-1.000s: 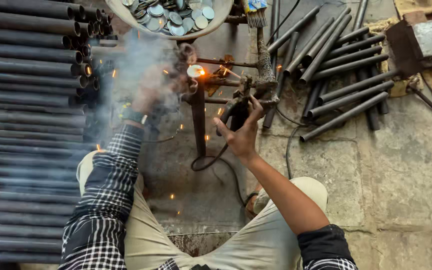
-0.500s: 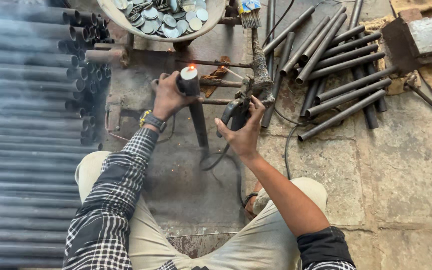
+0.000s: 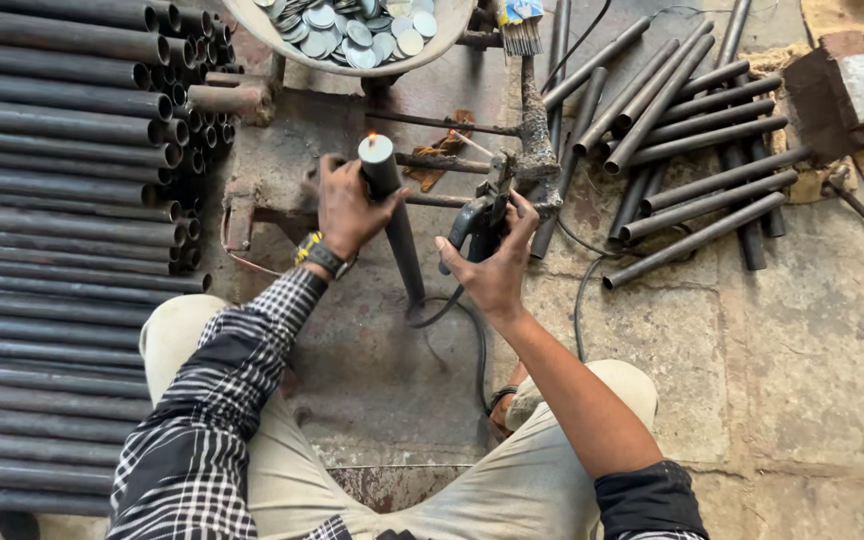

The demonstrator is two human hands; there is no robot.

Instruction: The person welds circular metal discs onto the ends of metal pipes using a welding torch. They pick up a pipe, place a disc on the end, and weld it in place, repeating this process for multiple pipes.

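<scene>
Head view shows us seated on the stone floor [image 3: 812, 330], knees spread, looking down at both our hands. Our left hand [image 3: 345, 205] is wrapped tight around a dark steel pipe [image 3: 397, 225] standing nearly upright, its capped top end bearing a small glowing spot. Our right hand [image 3: 497, 262] is clenched on the handle of a welding electrode holder [image 3: 480, 215], just right of the pipe, with its black cable [image 3: 472, 330] trailing back toward us. Far left lies a big stack of long pipes [image 3: 52, 200]. At the far edge sits a bowl of round metal discs [image 3: 352, 25], and to the far right a loose pile of shorter rods [image 3: 682, 150].
</scene>
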